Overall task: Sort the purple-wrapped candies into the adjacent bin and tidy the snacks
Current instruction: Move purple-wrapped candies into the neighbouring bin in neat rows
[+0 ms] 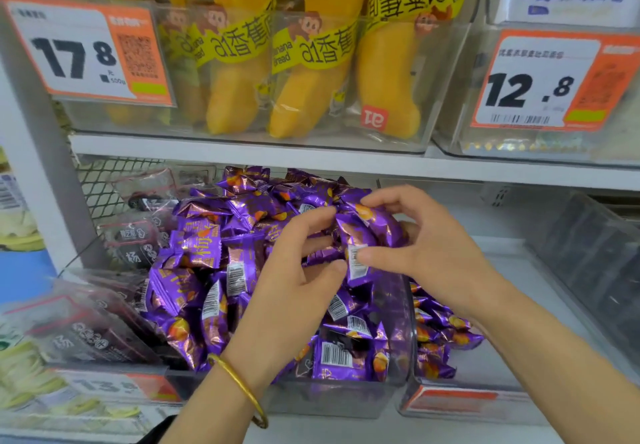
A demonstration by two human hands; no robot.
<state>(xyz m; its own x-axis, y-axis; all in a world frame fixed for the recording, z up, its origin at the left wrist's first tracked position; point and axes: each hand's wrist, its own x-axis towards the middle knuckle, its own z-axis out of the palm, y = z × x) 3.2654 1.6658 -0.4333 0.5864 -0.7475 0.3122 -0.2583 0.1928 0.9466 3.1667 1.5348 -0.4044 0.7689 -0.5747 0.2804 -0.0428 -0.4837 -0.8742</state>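
Observation:
A heap of purple-wrapped candies point(221, 256) fills a clear bin point(339, 398) on the lower shelf. My left hand point(294, 270) and my right hand point(415, 246) are both above the heap's right side, fingers curled round a bunch of purple candies point(363, 232) held between them. The adjacent clear bin point(460, 402) to the right holds a small pile of the same purple candies point(440, 333) along its left wall. A gold bangle circles my left wrist.
Clear packets of dark snacks point(135, 243) lie left of the purple heap. Above, a shelf carries yellow banana-bread packs point(311, 73) behind price tags 17.8 point(86, 52) and 12.8 point(540, 83). A dark clear bin point(595, 253) stands at the far right.

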